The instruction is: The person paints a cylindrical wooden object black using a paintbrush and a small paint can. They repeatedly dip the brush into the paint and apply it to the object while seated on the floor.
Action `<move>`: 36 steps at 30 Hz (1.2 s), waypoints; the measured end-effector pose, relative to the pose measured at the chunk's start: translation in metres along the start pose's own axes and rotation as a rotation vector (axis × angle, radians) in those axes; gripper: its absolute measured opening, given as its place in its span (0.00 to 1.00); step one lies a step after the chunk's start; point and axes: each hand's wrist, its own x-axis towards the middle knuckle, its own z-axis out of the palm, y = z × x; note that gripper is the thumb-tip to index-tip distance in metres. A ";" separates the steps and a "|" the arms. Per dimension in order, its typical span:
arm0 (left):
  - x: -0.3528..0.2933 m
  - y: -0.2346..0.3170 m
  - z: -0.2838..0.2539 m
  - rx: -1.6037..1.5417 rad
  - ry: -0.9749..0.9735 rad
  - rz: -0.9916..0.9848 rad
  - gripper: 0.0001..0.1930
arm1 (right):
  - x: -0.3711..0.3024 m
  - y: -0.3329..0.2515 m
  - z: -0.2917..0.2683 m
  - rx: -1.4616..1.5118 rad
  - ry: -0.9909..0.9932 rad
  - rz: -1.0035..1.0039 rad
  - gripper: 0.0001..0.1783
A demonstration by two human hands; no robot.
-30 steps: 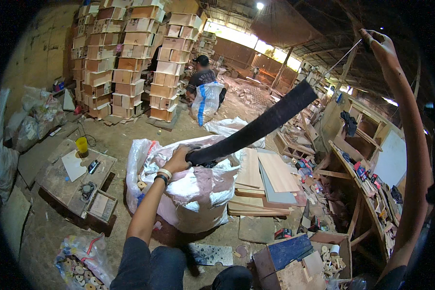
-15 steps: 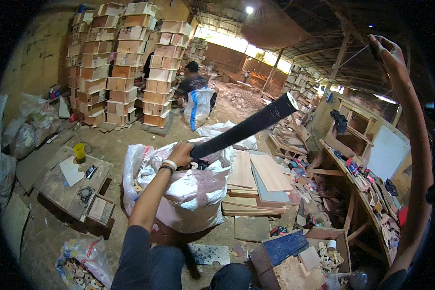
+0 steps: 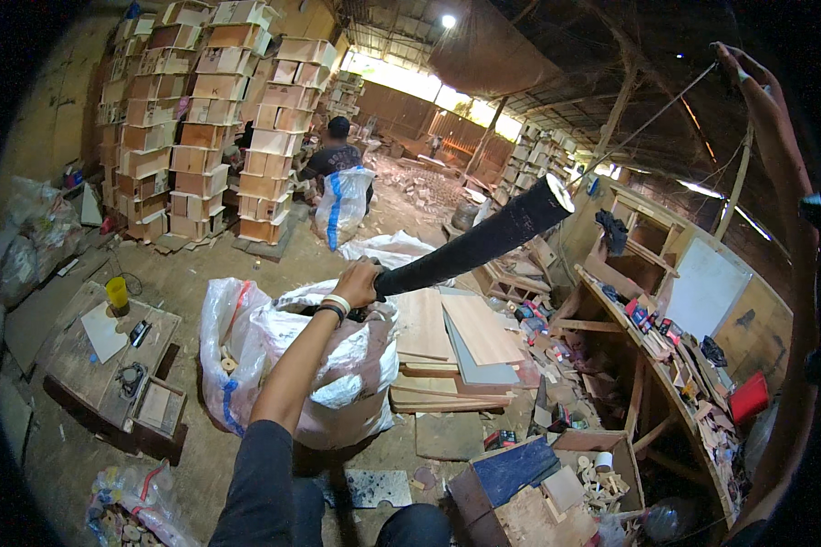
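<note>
While our left hand [image 3: 361,282] grips the tube [image 3: 474,242], our right hand [image 3: 764,98], two o'clock, pinches cord [image 3: 658,113]; overpulling may snap it.

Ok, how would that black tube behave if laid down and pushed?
The black tube would probably roll: its body looks rounded. It seems fairly stiff, jutting nearly straight from the left hand, though the thin cord near its upper end may help support it.

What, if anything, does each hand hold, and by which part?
Left hand: black tube, by its near end. Right hand: thin cord or rod, by its upper end.
</note>
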 end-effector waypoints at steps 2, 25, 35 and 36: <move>-0.008 -0.002 -0.005 -0.017 -0.036 -0.018 0.16 | 0.000 -0.006 0.009 0.221 0.136 0.100 0.15; -0.122 0.028 -0.050 0.090 -0.321 -0.581 0.10 | 0.015 -0.068 0.084 0.251 0.174 0.117 0.17; -0.135 0.101 -0.098 -0.025 -0.060 -0.268 0.08 | 0.000 -0.086 0.095 -0.048 0.212 -0.071 0.14; -0.131 0.098 -0.096 0.018 -0.011 -0.305 0.08 | 0.001 -0.087 0.089 -0.030 0.152 -0.051 0.14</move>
